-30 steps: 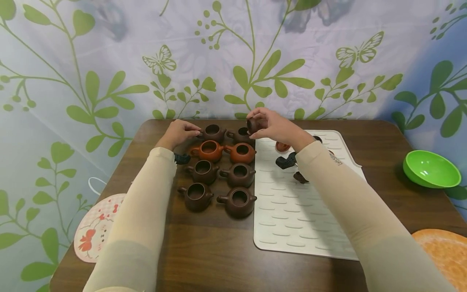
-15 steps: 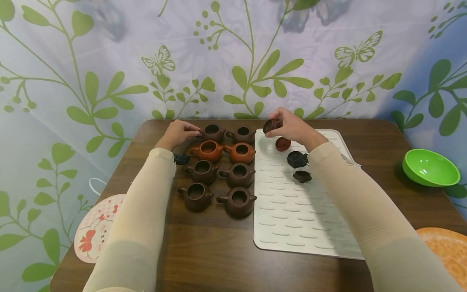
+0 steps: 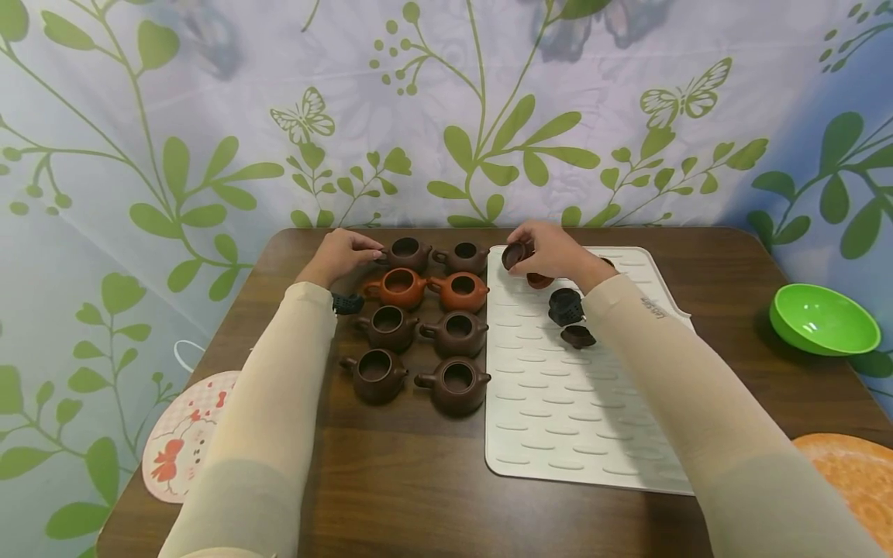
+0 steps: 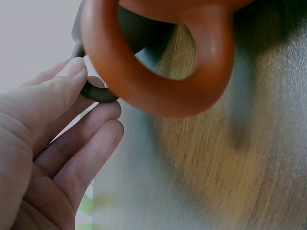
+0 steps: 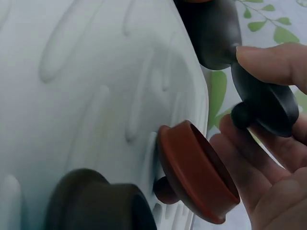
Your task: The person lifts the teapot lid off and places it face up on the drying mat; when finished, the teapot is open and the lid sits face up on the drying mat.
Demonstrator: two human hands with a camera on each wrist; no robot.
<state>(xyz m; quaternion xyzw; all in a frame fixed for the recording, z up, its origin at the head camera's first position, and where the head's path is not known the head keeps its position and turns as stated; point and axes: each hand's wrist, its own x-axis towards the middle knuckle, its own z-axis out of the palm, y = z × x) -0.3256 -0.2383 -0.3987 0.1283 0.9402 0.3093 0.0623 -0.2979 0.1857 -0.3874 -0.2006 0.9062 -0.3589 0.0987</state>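
With thumb and fingertips, my left hand [image 3: 338, 256] pinches the handle [image 4: 98, 94] of the dark brown teapot [image 3: 417, 259] at the back left. My right hand [image 3: 554, 252] holds a dark brown teapot lid [image 3: 514, 255], hollow side up and knob down in the right wrist view, just over the back left corner of the white mat [image 3: 537, 434]. A red-orange lid [image 5: 192, 167] lies upside down beside it. Lidless teapots stand in two columns, including an orange teapot [image 3: 399, 291] and another orange teapot [image 3: 463, 292].
Nearer on the mat lie a black lid [image 3: 563, 298] by the wrist strap and a dark lid [image 3: 577, 335]; the right forearm partly hides another. A green bowl [image 3: 825, 319] and orange round mat [image 3: 851, 480] sit right, a pink pad [image 3: 188, 442] left. Patterned cloth backs the table.
My right hand has carried the lid from above the back right teapot rightward, then down to the mat's back left corner. The left hand has stayed on the handle.
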